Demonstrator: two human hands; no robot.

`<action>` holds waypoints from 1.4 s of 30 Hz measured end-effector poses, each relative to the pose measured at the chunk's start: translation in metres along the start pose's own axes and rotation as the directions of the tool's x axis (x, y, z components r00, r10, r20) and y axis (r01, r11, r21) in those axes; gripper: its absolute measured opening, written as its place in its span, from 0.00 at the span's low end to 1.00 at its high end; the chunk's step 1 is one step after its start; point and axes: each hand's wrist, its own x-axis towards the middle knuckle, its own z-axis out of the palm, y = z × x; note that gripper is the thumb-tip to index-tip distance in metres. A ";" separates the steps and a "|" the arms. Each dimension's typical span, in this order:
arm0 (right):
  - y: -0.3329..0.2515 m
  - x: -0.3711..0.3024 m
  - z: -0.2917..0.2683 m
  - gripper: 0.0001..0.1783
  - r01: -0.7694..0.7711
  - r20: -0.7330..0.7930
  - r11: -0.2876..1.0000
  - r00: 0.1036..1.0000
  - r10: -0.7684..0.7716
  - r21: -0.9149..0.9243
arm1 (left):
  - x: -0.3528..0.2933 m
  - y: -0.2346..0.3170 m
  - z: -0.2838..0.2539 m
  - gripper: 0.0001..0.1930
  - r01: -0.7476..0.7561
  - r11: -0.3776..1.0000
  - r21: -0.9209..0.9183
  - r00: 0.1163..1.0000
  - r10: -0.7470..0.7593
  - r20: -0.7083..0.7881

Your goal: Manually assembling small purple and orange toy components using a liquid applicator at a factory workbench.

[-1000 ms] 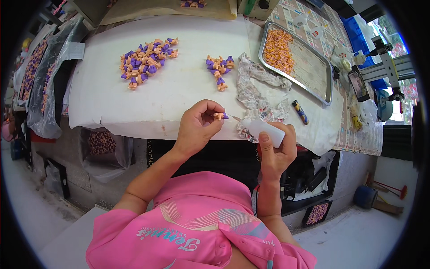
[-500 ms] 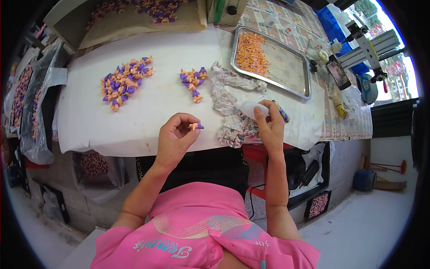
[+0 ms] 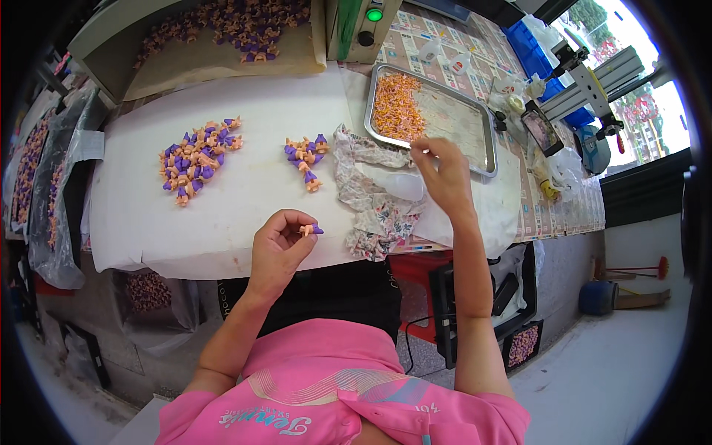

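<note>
My left hand [image 3: 276, 251] pinches a small purple-and-peach plastic figure [image 3: 312, 230] between thumb and fingers, just above the near edge of the white-covered table. At the front rim of a metal tray [image 3: 463, 122], my right hand [image 3: 450, 182] has its thumb and fingertips drawn together; whatever they hold, if anything, is too small to make out. Small orange pieces [image 3: 399, 106] fill the tray's left part. A white squeeze bottle [image 3: 404, 186] lies on a crumpled floral cloth [image 3: 373, 222], left of my right hand.
A large pile of similar figures [image 3: 196, 159] lies on the left, and a smaller cluster [image 3: 305, 159] nearer the middle. More figures sit inside a box-shaped machine [image 3: 363, 30] at the back. A phone on a stand [image 3: 543, 130] is at the right.
My right hand has let go of the white bottle, which now lies on the cloth, and has moved up to the tray. My left hand still holds the figure. The view has shifted slightly.
</note>
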 end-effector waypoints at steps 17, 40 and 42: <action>0.042 0.059 0.042 0.09 -0.135 -0.024 0.980 0.991 0.133 -0.147 | -0.005 0.006 -0.011 0.11 -0.003 0.999 -0.042 0.999 0.005 0.034; -0.112 -0.096 0.061 0.07 -0.122 0.388 0.898 0.920 -0.058 0.423 | -0.019 -0.015 -0.021 0.10 0.020 0.995 -0.096 0.994 -0.009 0.109; -0.112 -0.098 0.061 0.07 -0.006 0.348 0.929 0.928 -0.132 0.369 | -0.021 -0.019 -0.020 0.10 0.001 0.996 -0.093 0.994 0.010 0.113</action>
